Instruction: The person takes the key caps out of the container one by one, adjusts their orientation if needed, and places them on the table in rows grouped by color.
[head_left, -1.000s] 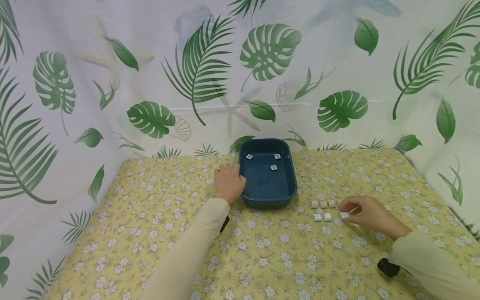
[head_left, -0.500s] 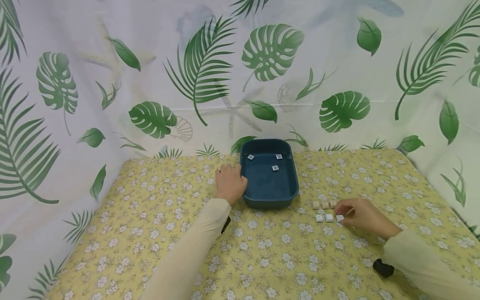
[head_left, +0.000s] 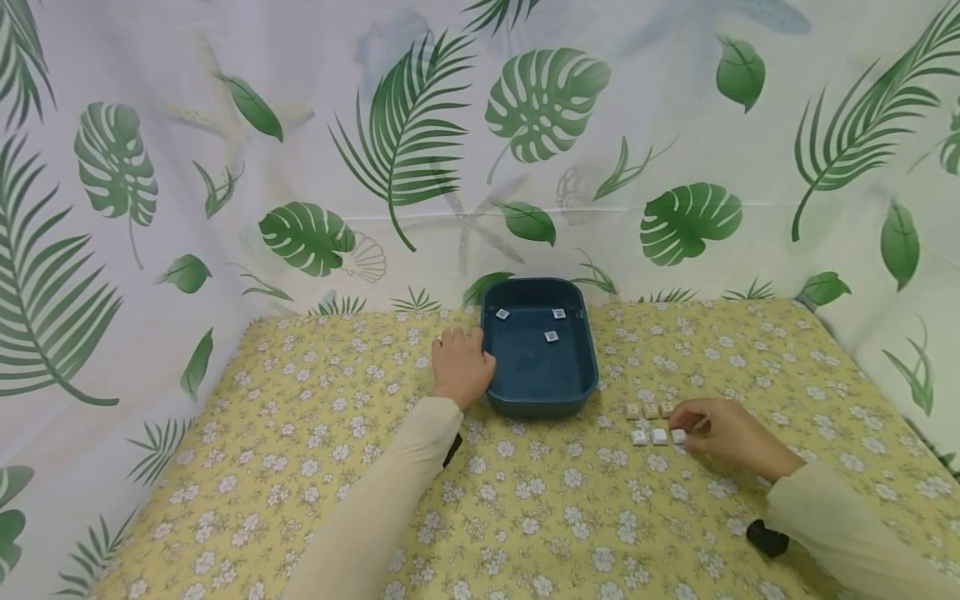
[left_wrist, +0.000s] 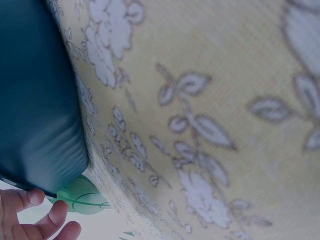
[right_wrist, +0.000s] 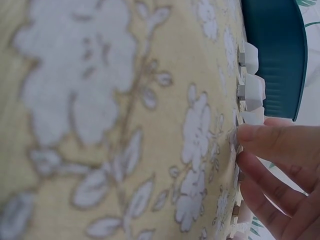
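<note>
My left hand [head_left: 461, 367] grips the left rim of a dark blue tray [head_left: 542, 408]. Its thumb lies at the rim, and in the left wrist view curled fingers [left_wrist: 35, 197] hang at the rim's corner. To the tray's right, my right hand [head_left: 723, 433] pinches a white keycap [head_left: 678, 436] at the right end of a short row. Two more white keycaps [head_left: 648, 437] sit just left of it. Behind them is a row of beige keycaps [head_left: 642, 411], its right end partly hidden by the fingers. Thumb and fingertips [right_wrist: 250, 133] are low at the cloth in the right wrist view.
Inside the tray lie 3 small white keycaps [head_left: 551, 337], spread over its far half. A yellow floral cloth [head_left: 525, 508] covers the table. Behind stands a white curtain [head_left: 420, 275] with green leaves, close to the tray's far end.
My right hand has moved left with the white keycap, closing the gap to the two white ones, and stays there since half a second ago. The left hand keeps its hold on the tray.
</note>
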